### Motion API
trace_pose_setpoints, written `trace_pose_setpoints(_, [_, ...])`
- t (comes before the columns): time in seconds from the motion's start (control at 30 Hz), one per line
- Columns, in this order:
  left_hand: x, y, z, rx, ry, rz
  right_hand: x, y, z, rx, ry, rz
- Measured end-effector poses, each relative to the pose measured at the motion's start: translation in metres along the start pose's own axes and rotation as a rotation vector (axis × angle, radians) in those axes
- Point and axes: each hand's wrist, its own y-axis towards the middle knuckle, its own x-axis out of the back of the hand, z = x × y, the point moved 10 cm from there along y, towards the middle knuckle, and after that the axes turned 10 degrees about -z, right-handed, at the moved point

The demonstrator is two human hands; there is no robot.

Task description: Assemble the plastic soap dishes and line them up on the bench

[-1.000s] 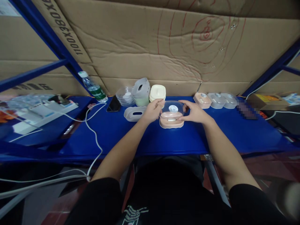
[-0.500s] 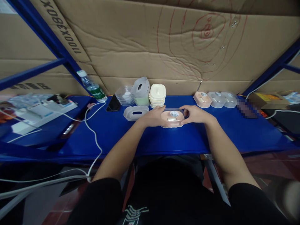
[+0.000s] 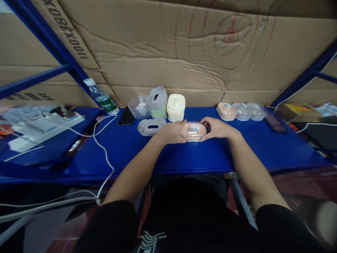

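Observation:
Between my two hands is a pink box with a clear cover and a round white label (image 3: 193, 132), low over or on the blue table (image 3: 195, 158). My left hand (image 3: 173, 133) grips its left end, and my right hand (image 3: 214, 128) holds its right end with thumb and fingers. Just left of my left hand lies a translucent grey oval piece with a slot (image 3: 143, 128). Behind the hands stands a stack of cream lids (image 3: 176, 105), beside stacked grey and green pieces (image 3: 157, 100) and clear covers (image 3: 138, 107).
At the back right sit a pink box (image 3: 226, 111) and two grey boxes (image 3: 240, 111). A dark phone (image 3: 126, 116), a water bottle (image 3: 102, 98) and white cables (image 3: 106, 158) are on the left. Cardboard (image 3: 147, 45) stands behind the table.
The camera view has shifted slightly. My left hand's fingers lie closer together along the box's left end, and the gap between the box and my right palm looks smaller.

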Motion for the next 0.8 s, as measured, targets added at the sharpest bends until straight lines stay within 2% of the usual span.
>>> trace_pose_setpoints(0.13, [-0.008,0.004,0.004,-0.012,-0.037,0.008,0.002,0.002,0.0,0.054,0.08,-0.048])
trace_pose_setpoints(0.23, [-0.011,0.006,0.006,0.0,-0.07,0.027,-0.001,0.002,0.005,0.114,0.124,-0.014])
trace_pose_setpoints(0.33, [-0.008,0.007,0.004,0.005,-0.058,0.001,0.0,0.003,0.003,0.109,0.13,-0.002])
trace_pose_setpoints(0.43, [-0.001,0.008,0.002,-0.006,-0.043,-0.062,0.009,0.004,-0.01,0.052,0.11,-0.037])
trace_pose_setpoints(0.57, [0.004,0.008,-0.006,-0.077,-0.106,-0.124,0.028,0.002,-0.039,-0.074,-0.013,-0.105])
trace_pose_setpoints(0.7, [0.001,0.006,-0.013,-0.122,-0.135,-0.083,0.045,-0.003,-0.055,-0.168,-0.22,-0.18])
trace_pose_setpoints(0.8, [-0.002,0.005,-0.015,-0.128,-0.114,-0.043,0.059,-0.007,-0.059,-0.274,-0.399,-0.305])
